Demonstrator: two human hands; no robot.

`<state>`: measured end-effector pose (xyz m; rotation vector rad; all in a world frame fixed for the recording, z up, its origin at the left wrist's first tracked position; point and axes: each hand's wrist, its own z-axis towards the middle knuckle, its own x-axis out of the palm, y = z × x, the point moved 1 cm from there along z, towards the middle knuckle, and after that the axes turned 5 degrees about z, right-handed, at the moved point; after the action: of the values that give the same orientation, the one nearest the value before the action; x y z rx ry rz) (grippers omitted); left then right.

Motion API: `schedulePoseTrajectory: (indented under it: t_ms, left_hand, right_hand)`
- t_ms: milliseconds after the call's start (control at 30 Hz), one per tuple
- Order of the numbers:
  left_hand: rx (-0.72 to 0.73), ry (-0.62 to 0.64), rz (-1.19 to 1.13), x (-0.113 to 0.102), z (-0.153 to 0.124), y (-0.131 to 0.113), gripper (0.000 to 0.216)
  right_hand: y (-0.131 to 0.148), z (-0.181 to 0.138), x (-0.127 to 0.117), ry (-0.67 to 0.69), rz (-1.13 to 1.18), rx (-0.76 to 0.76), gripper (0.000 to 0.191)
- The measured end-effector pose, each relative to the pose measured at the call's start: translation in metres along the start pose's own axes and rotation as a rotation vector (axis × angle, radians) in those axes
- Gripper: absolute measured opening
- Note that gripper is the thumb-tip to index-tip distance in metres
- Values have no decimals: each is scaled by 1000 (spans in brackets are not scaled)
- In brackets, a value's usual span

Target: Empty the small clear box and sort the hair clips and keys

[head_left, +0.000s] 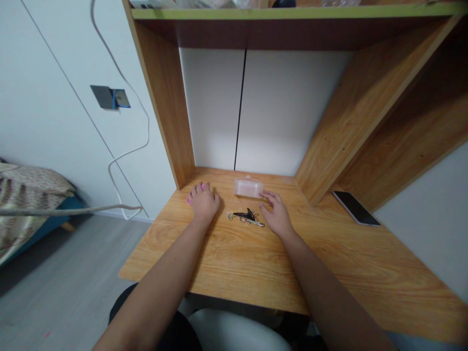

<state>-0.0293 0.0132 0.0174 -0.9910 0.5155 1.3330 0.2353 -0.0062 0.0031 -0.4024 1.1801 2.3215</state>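
On the wooden desk [226, 258], my left hand [204, 202] is curled over a bright pink object [188, 200], mostly hidden under the palm and fingers; its kind cannot be made out. My right hand [277, 214] is open, thumb and fingers apart, with its fingertips at the right end of a clear plastic box [248, 188]. The box has a small tab at the back. Between the hands lies a small pile: a black claw-shaped hair clip [250, 214], a slim silver tool [255, 223] and several small metal rings or clips [230, 216].
A dark-screened phone [355, 208] lies at the right by the wall. Wooden side panels [175, 107] and a green-edged shelf [292, 13] frame the desk's back. A white cable [148, 126] hangs at the left, near a wall socket [120, 98].
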Motion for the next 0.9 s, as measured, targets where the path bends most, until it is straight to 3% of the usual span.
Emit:
schedulePoseTrajectory:
  t_ms: [133, 233, 533, 767, 900]
  left_hand:
    - [-64, 74, 115, 3, 1, 10, 51]
    - [-31, 127, 60, 7, 1, 10, 52]
    - [263, 182, -167, 14, 1, -2, 48]
    - [387, 139, -308, 6, 2, -6, 37]
    - [550, 201, -391, -3, -4, -17, 25]
  right_hand:
    - [1, 1, 0, -8, -13, 22, 36]
    - [3, 1, -1, -3, -22, 52, 35]
    - [12, -2, -2, 88, -60, 168, 30]
    - [17, -3, -1, 193, -98, 105, 25]
    - [20, -4, 1, 240, -116, 44, 27]
